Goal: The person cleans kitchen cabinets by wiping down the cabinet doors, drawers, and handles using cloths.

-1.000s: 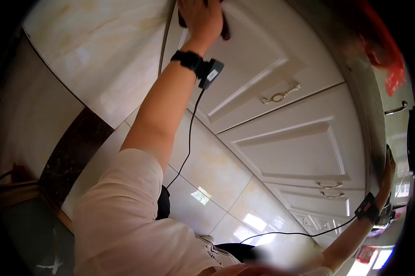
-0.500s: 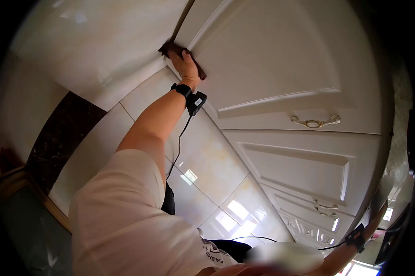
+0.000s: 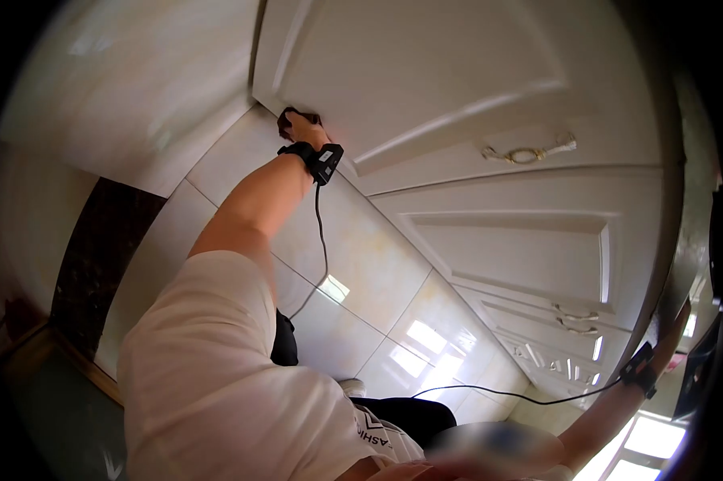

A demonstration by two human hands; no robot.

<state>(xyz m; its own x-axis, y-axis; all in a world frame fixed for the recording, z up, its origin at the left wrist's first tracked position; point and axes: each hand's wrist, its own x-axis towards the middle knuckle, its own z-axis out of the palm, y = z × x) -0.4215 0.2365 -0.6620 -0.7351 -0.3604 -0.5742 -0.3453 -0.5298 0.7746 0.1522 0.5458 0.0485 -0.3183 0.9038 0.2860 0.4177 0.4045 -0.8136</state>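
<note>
My left hand presses a dark reddish-brown cloth against the bottom corner of a white cabinet door, close to the floor. Its fingers are bunched around the cloth, which is partly hidden by the hand. A black device is strapped to that wrist, with a cable hanging down. At the lower right, my right hand reaches to the countertop edge. Its fingers do not show clearly in the dark, blurred rim of the view.
More white cabinet fronts with ornate metal handles run toward the lower right. Glossy pale floor tiles lie beside them. A pale glossy panel stands at the upper left, above a dark marbled strip. Cables trail from both wrists.
My left hand has slid down the cabinet door to its lower corner, and the cloth is now more bunched in the fingers. The view has shifted slightly; the right arm stays by the countertop.
</note>
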